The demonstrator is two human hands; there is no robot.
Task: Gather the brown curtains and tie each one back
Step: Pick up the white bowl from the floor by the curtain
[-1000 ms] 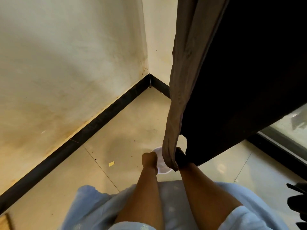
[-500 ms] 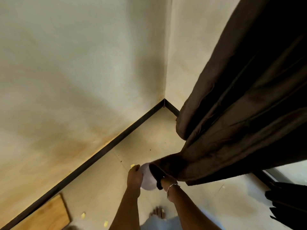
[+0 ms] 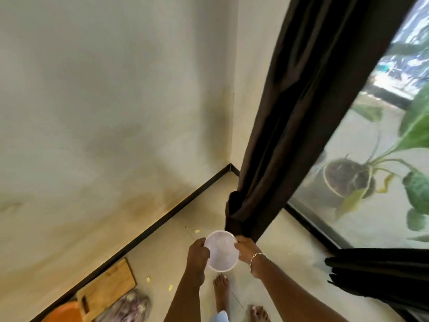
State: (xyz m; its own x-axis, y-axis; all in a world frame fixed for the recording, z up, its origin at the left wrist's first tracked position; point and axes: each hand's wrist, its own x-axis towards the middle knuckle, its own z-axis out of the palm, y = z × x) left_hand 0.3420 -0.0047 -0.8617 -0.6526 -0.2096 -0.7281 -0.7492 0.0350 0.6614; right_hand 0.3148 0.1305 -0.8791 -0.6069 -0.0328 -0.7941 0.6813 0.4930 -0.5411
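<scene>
Brown gathered fabric curtain [image 3: 290, 135] rises up and right from its hem, just above the nearer right hand [image 3: 243, 248], whose grip, like the left hand [image 3: 197, 252], holds a translucent white plastic bowl [image 3: 221, 251].

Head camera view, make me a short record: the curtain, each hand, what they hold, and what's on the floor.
curtain: brown curtain hangs bunched in a narrow column beside the window, a folded lump near its lower end
left hand: left hand grips the white bowl by its rim
right hand: right hand pinches the opposite rim beside the curtain's hem; contact with cloth unclear
floor: wooden board, yellow scraps
outside: potted plant
</scene>
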